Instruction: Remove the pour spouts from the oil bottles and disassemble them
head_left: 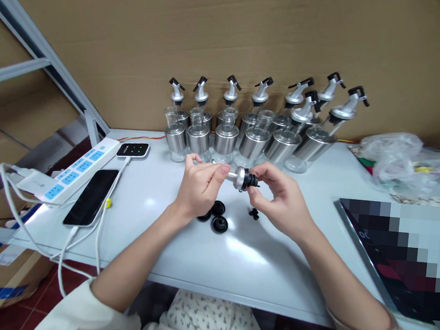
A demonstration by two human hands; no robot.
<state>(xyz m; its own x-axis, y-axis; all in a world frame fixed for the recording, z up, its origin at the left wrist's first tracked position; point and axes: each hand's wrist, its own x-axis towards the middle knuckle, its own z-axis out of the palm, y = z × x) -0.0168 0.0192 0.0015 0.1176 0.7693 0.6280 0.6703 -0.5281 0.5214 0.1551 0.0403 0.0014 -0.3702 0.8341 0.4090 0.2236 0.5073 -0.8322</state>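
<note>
Between my hands is a silver bottle pourer [239, 178] with a black ribbed stopper, lying about level above the table. My left hand [202, 184] is closed around its spout end, most of which the fingers hide. At the other end, the thumb and fingers of my right hand [280, 198] pinch the black stopper [251, 180]. Below my hands lie several round black rubber stoppers [220, 224], partly covered by the left hand. A few tiny black parts [254, 213] rest beneath my right hand.
Several steel-sleeved glass bottles [226, 137] stand in rows at the back, some with pourers fitted, the front ones mostly open-necked. A power strip [83, 166], phone [92, 197], small device [133, 150] and white cables are at left. Plastic bags [394, 154] and a dark-edged panel [366, 250] lie right.
</note>
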